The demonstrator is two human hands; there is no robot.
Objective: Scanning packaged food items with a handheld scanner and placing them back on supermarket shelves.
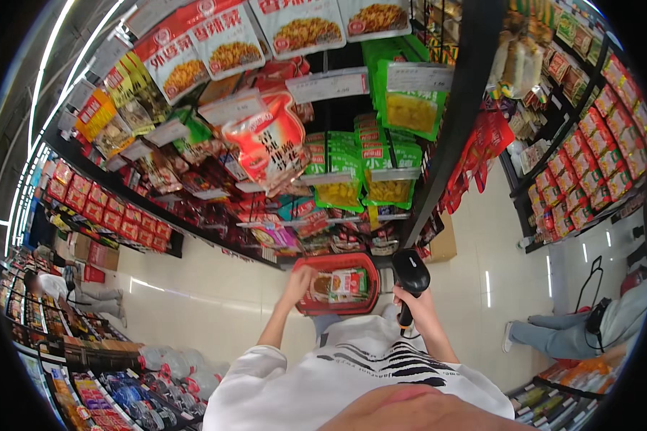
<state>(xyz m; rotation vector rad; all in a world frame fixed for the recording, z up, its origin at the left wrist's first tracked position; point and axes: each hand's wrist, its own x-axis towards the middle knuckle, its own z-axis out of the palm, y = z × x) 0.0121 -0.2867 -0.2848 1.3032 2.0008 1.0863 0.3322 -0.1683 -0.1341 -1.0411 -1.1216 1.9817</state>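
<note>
My left hand is over the left rim of a red plastic shopping basket; whether its fingers hold anything is unclear. Several flat food packets lie inside the basket. To the right of it, my right hand grips the handle of a black handheld barcode scanner with its head upward. In front of me, a rack holds hanging snack packets: a red and white bag, green packets of yellow peppers and large white packets above.
A black shelf post stands at the rack's right end, beside a cardboard box on the floor. Stacked red packs fill shelves at right. One person stands at right, another at far left. Wrapped bottles are lower left.
</note>
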